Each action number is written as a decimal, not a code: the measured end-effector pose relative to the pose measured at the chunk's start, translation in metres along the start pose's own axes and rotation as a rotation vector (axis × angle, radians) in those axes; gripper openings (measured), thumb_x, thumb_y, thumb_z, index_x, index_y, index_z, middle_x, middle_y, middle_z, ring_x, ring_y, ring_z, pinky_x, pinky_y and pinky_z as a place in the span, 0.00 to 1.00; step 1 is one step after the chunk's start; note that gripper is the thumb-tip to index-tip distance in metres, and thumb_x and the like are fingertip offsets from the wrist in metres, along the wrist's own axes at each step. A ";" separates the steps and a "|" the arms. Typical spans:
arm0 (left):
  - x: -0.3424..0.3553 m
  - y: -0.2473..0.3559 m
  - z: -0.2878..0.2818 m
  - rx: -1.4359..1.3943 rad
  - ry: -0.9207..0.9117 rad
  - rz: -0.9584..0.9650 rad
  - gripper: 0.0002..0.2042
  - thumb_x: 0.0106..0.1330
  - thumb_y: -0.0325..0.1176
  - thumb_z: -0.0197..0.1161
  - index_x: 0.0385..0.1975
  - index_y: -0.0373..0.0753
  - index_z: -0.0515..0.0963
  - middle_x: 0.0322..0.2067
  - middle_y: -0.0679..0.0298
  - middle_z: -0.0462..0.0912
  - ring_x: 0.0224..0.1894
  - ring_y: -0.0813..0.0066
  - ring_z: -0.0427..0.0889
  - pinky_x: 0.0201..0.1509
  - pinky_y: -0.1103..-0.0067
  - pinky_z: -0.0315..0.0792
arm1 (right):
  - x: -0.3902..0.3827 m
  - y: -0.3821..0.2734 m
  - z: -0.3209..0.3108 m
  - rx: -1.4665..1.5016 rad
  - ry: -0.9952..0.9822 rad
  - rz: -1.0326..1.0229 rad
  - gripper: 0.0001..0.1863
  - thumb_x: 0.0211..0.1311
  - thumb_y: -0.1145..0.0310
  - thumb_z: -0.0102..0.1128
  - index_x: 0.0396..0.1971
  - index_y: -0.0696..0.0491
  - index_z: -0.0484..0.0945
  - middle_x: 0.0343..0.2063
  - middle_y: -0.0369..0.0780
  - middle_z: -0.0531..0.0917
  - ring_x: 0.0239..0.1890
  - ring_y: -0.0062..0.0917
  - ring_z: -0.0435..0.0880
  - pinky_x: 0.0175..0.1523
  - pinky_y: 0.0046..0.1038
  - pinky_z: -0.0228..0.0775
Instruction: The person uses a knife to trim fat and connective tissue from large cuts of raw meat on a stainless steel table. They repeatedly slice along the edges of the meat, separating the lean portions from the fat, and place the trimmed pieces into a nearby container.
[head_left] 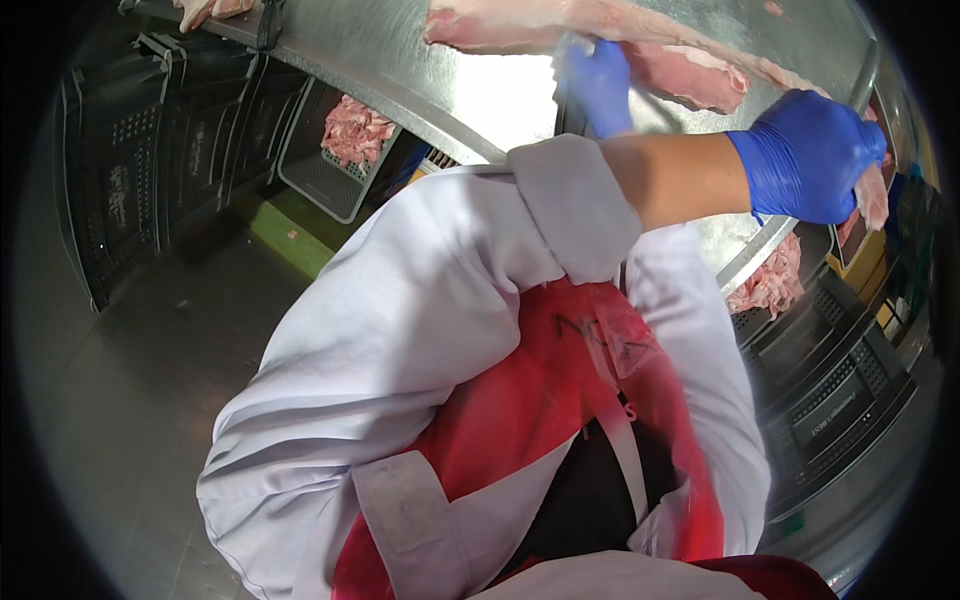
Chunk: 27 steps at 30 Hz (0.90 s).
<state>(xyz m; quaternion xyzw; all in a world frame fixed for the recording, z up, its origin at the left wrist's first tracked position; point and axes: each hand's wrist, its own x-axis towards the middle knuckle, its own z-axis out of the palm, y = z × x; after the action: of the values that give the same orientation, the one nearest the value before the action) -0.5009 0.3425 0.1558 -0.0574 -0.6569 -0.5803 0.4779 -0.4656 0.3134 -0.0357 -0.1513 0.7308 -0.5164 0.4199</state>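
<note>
Head view: at eleven o'clock, pink meat trimmings [357, 130] lie in a grey perforated plastic crate [318, 190] below the edge of the shiny metal table [490, 90]; scraps slipping over that edge could miss it. At one o'clock your blue-gloved right hand [602, 85] blurs beside the long pale-pink slab of meat [500, 25], so I cannot tell what it grips. Your bare left forearm [690, 178] crosses over your white-sleeved right arm [700, 380]; a sudden jerk could knock them together. Between one and two lies an oblong deeper-pink cut of meat [690, 75], which might slide on the smooth metal. At two, your blue-gloved left hand [815, 155] is clamped on a pale-pink strip of meat [872, 197]; slick gloves could let it drop.

As for writing, the tall black plastic crates [112, 170] near half past nine bear pale lettering, too small to read. Just past three, close in, your red apron [570, 350] carries dark handwritten marks. Between three and four, the ribbed black plastic crate [830, 410] shows upside-down pale print.
</note>
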 end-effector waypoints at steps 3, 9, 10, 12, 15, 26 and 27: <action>0.015 0.012 -0.013 0.025 -0.042 -0.082 0.07 0.64 0.25 0.51 0.39 0.31 0.72 0.27 0.44 0.81 0.32 0.41 0.82 0.34 0.56 0.76 | -0.001 0.021 0.026 -0.088 -0.009 -0.096 0.18 0.66 0.67 0.53 0.52 0.60 0.71 0.25 0.44 0.83 0.20 0.25 0.81 0.24 0.29 0.76; 0.018 0.018 -0.016 -0.005 -0.005 0.000 0.07 0.63 0.25 0.51 0.39 0.31 0.71 0.29 0.44 0.80 0.32 0.43 0.82 0.34 0.57 0.76 | 0.016 -0.013 0.030 -0.019 -0.153 0.080 0.22 0.69 0.62 0.53 0.61 0.51 0.69 0.23 0.43 0.82 0.20 0.25 0.81 0.27 0.30 0.78; 0.021 0.016 -0.013 -0.015 -0.016 0.005 0.08 0.63 0.25 0.52 0.39 0.31 0.71 0.29 0.44 0.80 0.32 0.43 0.82 0.34 0.58 0.76 | 0.014 0.011 0.034 -0.089 -0.082 -0.054 0.26 0.69 0.62 0.52 0.65 0.48 0.65 0.23 0.44 0.83 0.22 0.27 0.83 0.30 0.31 0.79; 0.023 0.011 -0.017 0.010 0.007 0.012 0.08 0.63 0.26 0.52 0.40 0.31 0.72 0.29 0.45 0.80 0.32 0.45 0.82 0.35 0.59 0.75 | -0.008 0.062 0.065 -0.224 -0.013 -0.227 0.31 0.67 0.63 0.51 0.70 0.44 0.60 0.24 0.45 0.84 0.24 0.29 0.84 0.34 0.32 0.80; 0.025 0.018 -0.017 -0.027 0.000 0.019 0.09 0.63 0.27 0.53 0.40 0.31 0.72 0.30 0.46 0.80 0.32 0.46 0.82 0.35 0.60 0.75 | -0.044 0.038 0.075 -0.305 0.045 -0.169 0.36 0.63 0.66 0.49 0.73 0.41 0.55 0.25 0.46 0.83 0.25 0.31 0.85 0.37 0.33 0.81; 0.028 0.020 -0.005 -0.091 -0.039 0.002 0.11 0.64 0.31 0.56 0.42 0.32 0.72 0.31 0.49 0.81 0.33 0.52 0.81 0.36 0.64 0.75 | 0.008 0.020 0.102 -0.197 0.107 -0.307 0.23 0.69 0.64 0.50 0.60 0.57 0.67 0.20 0.48 0.82 0.20 0.33 0.84 0.30 0.35 0.78; 0.030 0.018 -0.007 -0.078 -0.041 0.017 0.11 0.64 0.31 0.56 0.43 0.32 0.72 0.31 0.49 0.81 0.33 0.53 0.81 0.36 0.64 0.75 | 0.019 0.025 0.113 -0.215 0.143 -0.415 0.30 0.68 0.66 0.50 0.70 0.48 0.62 0.18 0.43 0.81 0.16 0.30 0.80 0.24 0.33 0.75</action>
<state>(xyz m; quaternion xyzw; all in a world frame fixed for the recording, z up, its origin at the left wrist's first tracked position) -0.5021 0.3282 0.1886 -0.0934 -0.6428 -0.6000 0.4669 -0.3845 0.2405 -0.0796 -0.3051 0.7627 -0.5203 0.2334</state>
